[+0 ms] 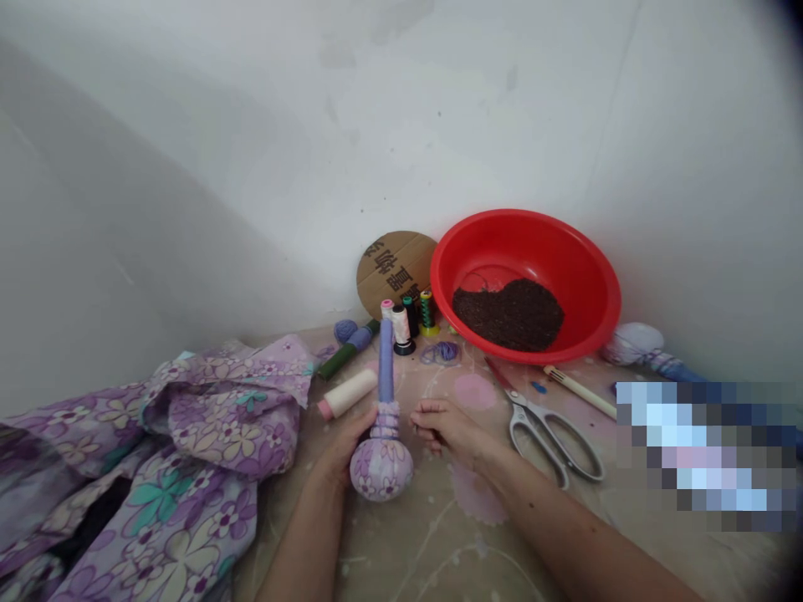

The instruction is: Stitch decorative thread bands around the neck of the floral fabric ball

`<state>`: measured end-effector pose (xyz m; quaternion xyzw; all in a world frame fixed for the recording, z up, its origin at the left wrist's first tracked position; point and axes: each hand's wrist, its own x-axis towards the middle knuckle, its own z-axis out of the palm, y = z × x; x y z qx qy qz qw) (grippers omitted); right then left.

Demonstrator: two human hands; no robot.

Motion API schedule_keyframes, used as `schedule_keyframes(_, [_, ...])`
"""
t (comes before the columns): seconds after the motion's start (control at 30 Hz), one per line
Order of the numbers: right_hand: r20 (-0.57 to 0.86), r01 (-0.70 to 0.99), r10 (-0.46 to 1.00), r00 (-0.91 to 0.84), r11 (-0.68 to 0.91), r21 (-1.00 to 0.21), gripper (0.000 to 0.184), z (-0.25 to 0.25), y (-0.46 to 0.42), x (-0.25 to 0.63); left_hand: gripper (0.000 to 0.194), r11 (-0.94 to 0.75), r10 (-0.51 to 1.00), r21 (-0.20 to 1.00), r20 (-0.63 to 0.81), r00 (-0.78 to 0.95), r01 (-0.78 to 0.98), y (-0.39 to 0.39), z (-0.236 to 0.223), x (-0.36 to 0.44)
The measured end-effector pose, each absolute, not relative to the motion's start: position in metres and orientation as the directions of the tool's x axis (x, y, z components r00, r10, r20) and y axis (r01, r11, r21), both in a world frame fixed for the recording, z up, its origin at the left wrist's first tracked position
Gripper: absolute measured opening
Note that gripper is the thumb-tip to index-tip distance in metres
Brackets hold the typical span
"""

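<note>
My left hand (355,439) curls against the floral mallet (381,468), upright just beside it | my right hand (439,426), fingers bent, sits apart from it; whether it grips anything I can't tell | scissors (539,426) right of my right hand

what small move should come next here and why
Probably bring the right hand in to the wrapped neck of the floral ball: the left hand is against it, and the right's curled fingers sit just beside it, apart.
</note>
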<state>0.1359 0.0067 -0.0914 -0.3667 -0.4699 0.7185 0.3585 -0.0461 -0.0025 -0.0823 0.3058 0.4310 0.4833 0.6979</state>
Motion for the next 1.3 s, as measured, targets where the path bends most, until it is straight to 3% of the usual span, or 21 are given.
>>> schedule_keyframes(0.2, [0.026,-0.069,0.882,-0.47,-0.007,-0.998,0.037,-0.089,0.003,0.134,0.031,0.323,0.944,0.881,-0.275,0.182,-0.345,-0.002,-0.081,-0.048])
schedule_keyframes(0.57, [0.24,0.014,0.806,-0.541,0.294,-0.956,0.03,-0.082,-0.008,0.125,0.029,0.312,0.949,0.891,-0.273,0.159,-0.33,-0.003,-0.075,-0.044])
schedule_keyframes(0.7, [0.124,0.098,0.732,-0.67,0.253,-0.963,0.026,-0.087,-0.002,0.131,0.027,0.303,0.951,0.903,-0.264,0.162,-0.304,-0.002,-0.076,-0.047])
schedule_keyframes(0.8, [-0.065,0.341,0.677,-0.733,0.283,-0.896,0.018,-0.091,0.01,0.149,0.036,0.329,0.941,0.896,-0.288,0.175,-0.298,-0.001,-0.079,-0.049])
schedule_keyframes(0.87, [-0.11,0.54,0.763,-0.637,0.34,-0.77,0.011,-0.091,0.019,0.164,0.039,0.343,0.934,0.894,-0.295,0.2,-0.288,-0.001,-0.082,-0.05])
schedule_keyframes(0.97, [-0.107,0.719,0.929,-0.355,0.198,-0.666,0.028,-0.091,0.03,0.18,0.038,0.346,0.929,0.898,-0.288,0.231,-0.271,-0.001,-0.084,-0.052])
schedule_keyframes(1.07, [-0.022,0.556,0.942,-0.334,0.179,-0.812,0.031,-0.091,0.033,0.181,0.039,0.334,0.929,0.909,-0.273,0.251,-0.25,0.0,-0.085,-0.053])
schedule_keyframes(1.17, [0.005,0.289,0.918,-0.398,0.131,-0.948,0.019,-0.094,0.031,0.169,0.038,0.333,0.928,0.912,-0.272,0.253,-0.24,0.002,-0.085,-0.053])
schedule_keyframes(1.3, [0.099,0.138,0.888,-0.449,0.179,-0.974,0.008,-0.096,0.023,0.153,0.04,0.336,0.924,0.906,-0.265,0.275,-0.256,0.002,-0.087,-0.054])
